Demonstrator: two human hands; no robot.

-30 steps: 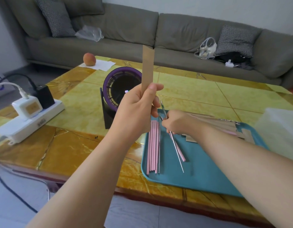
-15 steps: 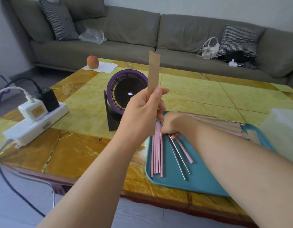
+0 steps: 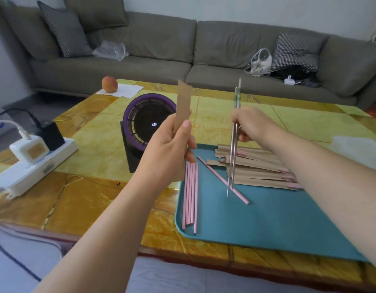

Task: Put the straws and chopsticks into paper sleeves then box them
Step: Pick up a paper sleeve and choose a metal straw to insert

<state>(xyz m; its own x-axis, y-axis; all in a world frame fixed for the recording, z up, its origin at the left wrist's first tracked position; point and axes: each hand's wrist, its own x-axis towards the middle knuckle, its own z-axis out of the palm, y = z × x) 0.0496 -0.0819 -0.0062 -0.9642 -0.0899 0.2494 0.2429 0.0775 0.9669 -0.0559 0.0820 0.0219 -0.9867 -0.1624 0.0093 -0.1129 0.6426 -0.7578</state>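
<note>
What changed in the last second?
The right hand, earlier down at the teal plastic tray, has lifted the silver metal chopsticks upright. The left hand still holds the brown paper sleeve up; the row of pink straws stayed put.

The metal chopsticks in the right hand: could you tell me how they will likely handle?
Probably stiff: the chopsticks run straight though the right hand pinches them at only one spot. Likely slippery, as they look like smooth, shiny metal tapering to thin tips. The pair may slide apart; their tips hang at uneven heights over the tray.
</note>
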